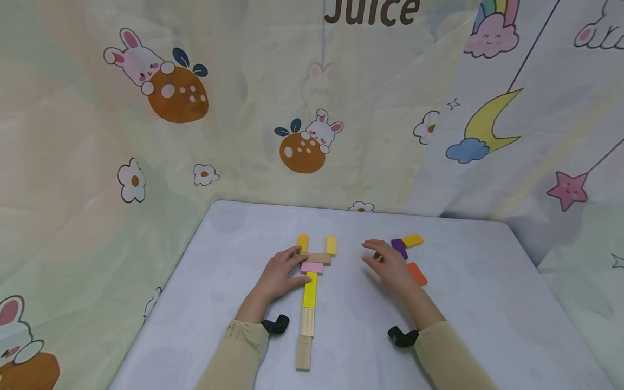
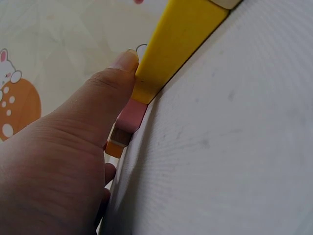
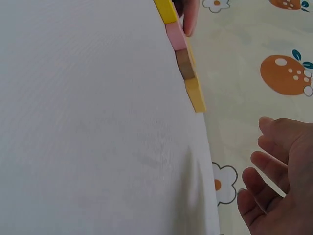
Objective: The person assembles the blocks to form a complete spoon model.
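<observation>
Flat wooden blocks form a line on the table in the head view. From the near end come a plain wood block (image 1: 303, 355), a paler one (image 1: 307, 322), a bright yellow block (image 1: 310, 292) and a pink block (image 1: 317, 268). A brown block (image 1: 320, 259) lies crosswise beyond, with an amber block (image 1: 304, 239) and a light yellow block (image 1: 331, 245) at its ends. My left hand (image 1: 278, 277) rests beside the line, its thumb (image 2: 124, 61) against the bright yellow block and fingers over the brown block's left end. My right hand (image 1: 392, 268), empty with loosely bent fingers, hovers right of the line.
To the right of the right hand lie a purple block (image 1: 400, 248), a yellow-orange block (image 1: 413, 240) and an orange block (image 1: 417, 273), the last partly behind the hand. A printed cloth (image 1: 253, 97) hangs behind the white table (image 1: 219, 336).
</observation>
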Demonstrator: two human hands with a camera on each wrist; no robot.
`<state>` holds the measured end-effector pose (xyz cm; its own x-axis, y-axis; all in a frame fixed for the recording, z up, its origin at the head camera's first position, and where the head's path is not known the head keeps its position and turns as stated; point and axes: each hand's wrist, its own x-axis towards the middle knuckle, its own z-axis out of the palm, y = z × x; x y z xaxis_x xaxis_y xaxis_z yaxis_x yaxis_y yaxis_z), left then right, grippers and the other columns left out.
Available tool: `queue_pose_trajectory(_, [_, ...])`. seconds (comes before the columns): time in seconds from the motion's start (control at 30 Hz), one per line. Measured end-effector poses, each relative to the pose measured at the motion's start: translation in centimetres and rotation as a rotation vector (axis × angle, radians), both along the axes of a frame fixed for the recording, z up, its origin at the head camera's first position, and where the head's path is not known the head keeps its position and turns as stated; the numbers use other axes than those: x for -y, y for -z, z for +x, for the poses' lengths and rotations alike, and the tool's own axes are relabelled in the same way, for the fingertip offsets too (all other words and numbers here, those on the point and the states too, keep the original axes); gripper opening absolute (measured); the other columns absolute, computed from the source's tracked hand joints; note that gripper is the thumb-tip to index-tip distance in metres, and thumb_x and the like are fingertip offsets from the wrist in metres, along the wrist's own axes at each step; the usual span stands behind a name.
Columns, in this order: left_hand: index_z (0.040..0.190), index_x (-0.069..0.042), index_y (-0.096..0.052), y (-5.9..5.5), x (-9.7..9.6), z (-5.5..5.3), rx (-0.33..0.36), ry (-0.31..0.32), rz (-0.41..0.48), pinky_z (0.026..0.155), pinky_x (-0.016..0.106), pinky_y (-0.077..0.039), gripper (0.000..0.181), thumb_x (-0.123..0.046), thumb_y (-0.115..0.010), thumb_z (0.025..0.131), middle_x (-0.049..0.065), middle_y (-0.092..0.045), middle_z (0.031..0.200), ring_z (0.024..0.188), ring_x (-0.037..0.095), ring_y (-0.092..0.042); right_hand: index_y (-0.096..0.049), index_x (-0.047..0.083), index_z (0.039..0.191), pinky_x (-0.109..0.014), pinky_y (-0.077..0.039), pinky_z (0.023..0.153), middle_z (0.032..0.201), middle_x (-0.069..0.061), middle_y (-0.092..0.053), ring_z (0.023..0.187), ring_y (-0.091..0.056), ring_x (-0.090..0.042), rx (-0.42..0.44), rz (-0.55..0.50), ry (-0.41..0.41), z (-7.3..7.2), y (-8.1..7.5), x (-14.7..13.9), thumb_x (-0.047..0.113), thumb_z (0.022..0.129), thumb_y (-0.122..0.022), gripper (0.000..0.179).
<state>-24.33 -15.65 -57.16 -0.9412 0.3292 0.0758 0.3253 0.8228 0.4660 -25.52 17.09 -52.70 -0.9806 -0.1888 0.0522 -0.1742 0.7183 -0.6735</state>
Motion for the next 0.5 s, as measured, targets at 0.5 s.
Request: queue_pose_trajectory(0.5, [0.145, -0.033, -0.051, 0.5, 0.1, -0.2, -0.022, 0.002, 0.006, 0.118, 0.051, -0.030, 0.069, -0.062, -0.067, 0.084, -0.004, -0.035, 0.159, 0.144, 0.026, -0.036, -0.058, 0.009, 0.135, -0.063, -0.037, 0.107, 0.141, -0.019, -0.054, 0.131, -0.042, -0.041, -0.190, 0.060, 0.177, 4.5, 1.3, -8.2, 0.027, 0.096, -0.066, 0.044])
